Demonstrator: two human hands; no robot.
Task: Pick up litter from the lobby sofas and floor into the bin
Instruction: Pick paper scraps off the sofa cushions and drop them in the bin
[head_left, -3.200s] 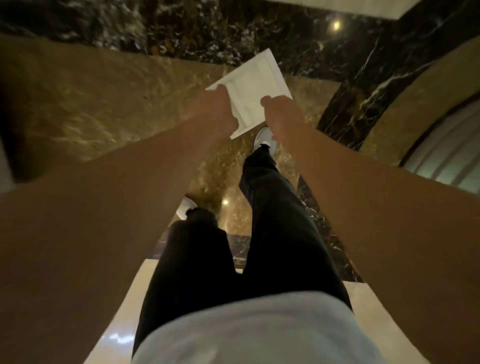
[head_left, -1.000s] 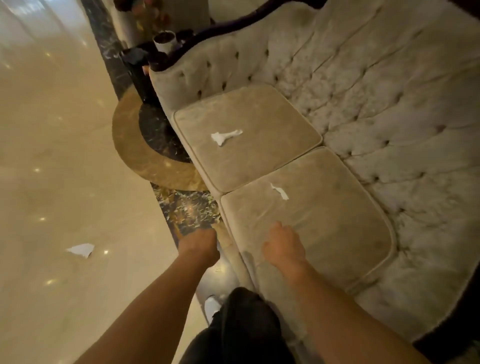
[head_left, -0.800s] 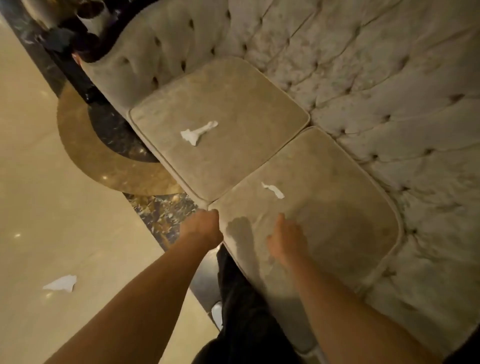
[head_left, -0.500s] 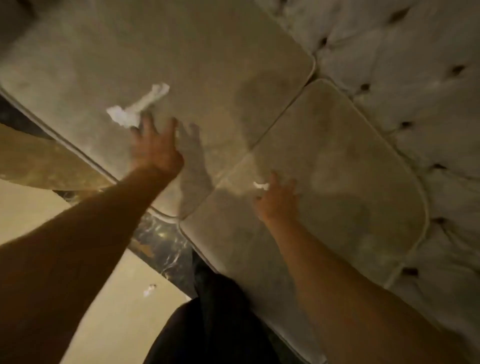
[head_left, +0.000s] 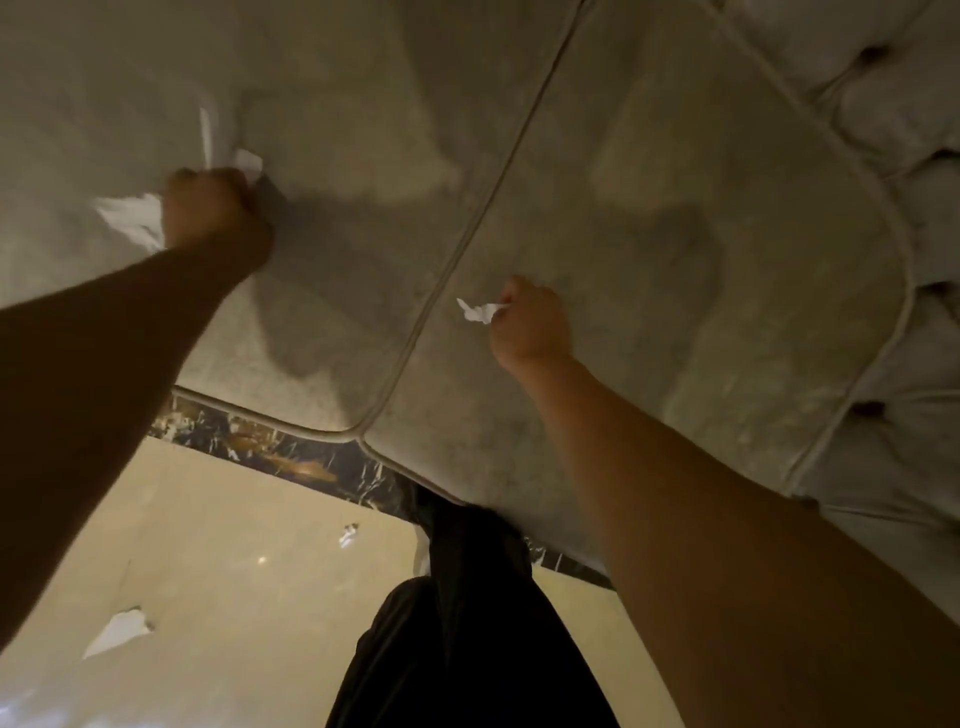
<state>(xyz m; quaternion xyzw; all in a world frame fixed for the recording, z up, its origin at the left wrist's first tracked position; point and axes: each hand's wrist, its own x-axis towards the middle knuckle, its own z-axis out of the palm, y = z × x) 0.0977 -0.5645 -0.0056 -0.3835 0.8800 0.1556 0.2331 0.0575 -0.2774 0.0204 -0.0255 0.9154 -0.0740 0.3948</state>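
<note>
I lean over a beige tufted sofa with two seat cushions. My left hand is a fist over the left cushion, closed on a crumpled white tissue whose ends stick out on both sides of the fingers. My right hand is above the right cushion, pinching a small white paper scrap that pokes out to the left of the fingers. No bin is in view.
Below the sofa's front edge runs a dark marble strip, then a cream polished floor. A white paper piece lies on the floor at lower left, a smaller scrap near my dark trouser leg.
Both hands were open and reaching for the litter half a second ago. Now each has closed on its piece, and my head has dropped closer to the cushions.
</note>
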